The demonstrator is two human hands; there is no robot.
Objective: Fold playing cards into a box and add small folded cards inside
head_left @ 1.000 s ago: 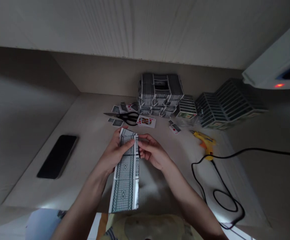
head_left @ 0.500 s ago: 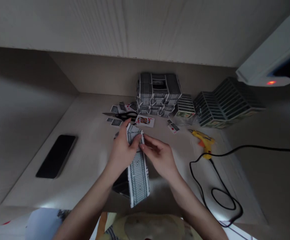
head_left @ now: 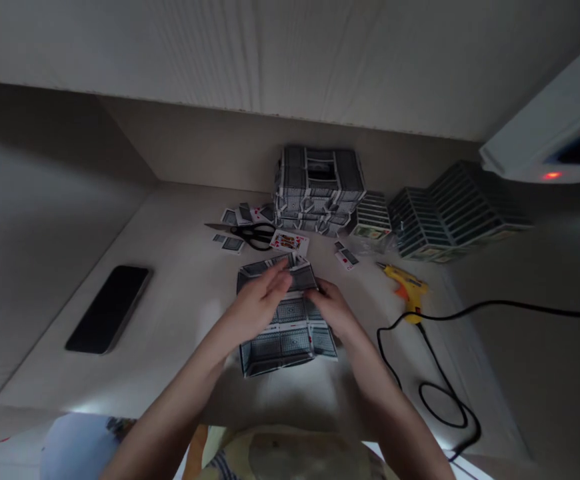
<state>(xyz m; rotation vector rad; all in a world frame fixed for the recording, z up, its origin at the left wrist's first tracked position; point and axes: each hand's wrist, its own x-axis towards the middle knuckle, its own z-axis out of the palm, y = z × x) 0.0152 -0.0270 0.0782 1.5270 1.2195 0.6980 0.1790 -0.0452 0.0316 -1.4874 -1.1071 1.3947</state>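
Observation:
A box-like structure made of playing cards, their patterned backs showing, lies on the table before me with its compartments facing up. My left hand rests over its upper left part, fingers stretched out and partly covering it. My right hand grips the structure's right edge, the thumb on top and the other fingers mostly hidden. Just beyond it are black-handled scissors and a face card.
A taller playing-card structure stands at the back, with several stacked card pieces to its right. A yellow glue gun with a looping black cord lies right. A phone lies left. Overhead is a shelf edge.
The card structure has gone from tilted up on its side to lying with its compartments upward. My left hand has spread its fingers over it; my right hand has shifted to its right edge.

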